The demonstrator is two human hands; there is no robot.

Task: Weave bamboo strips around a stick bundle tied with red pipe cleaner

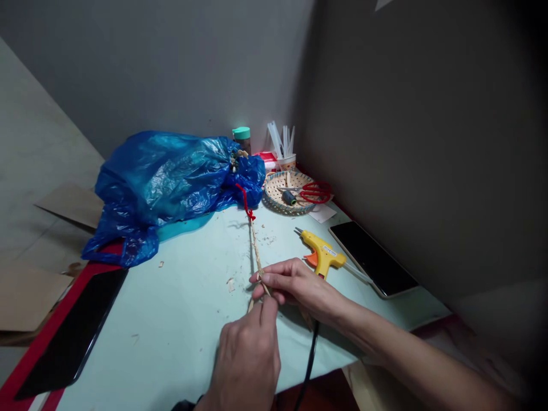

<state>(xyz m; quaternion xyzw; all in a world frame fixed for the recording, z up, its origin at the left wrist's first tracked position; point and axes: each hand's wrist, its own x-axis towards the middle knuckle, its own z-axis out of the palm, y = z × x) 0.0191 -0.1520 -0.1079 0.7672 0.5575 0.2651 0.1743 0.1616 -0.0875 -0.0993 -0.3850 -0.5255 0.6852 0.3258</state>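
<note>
A thin straw-coloured braid (256,242) runs from a red tie (250,214) at its far end toward me over the pale green table. My right hand (295,283) pinches the near end of the braid between thumb and fingers. Closer to me, my left hand (250,348) is closed on a loose strand that comes out of the braid; its fingertips are partly hidden behind the knuckles. Other strand ends hang below my right hand. A yellow glue gun (323,251) lies just beyond my right wrist, with its black cord running down past the table edge.
A large blue plastic bag (171,177) fills the back left. Behind the braid stands a woven basket (274,206) with red-handled scissors (315,192) and a dark thread spool (289,198). Glue sticks (280,140) stand in a cup. Black-screened devices lie right (372,257) and left (77,331).
</note>
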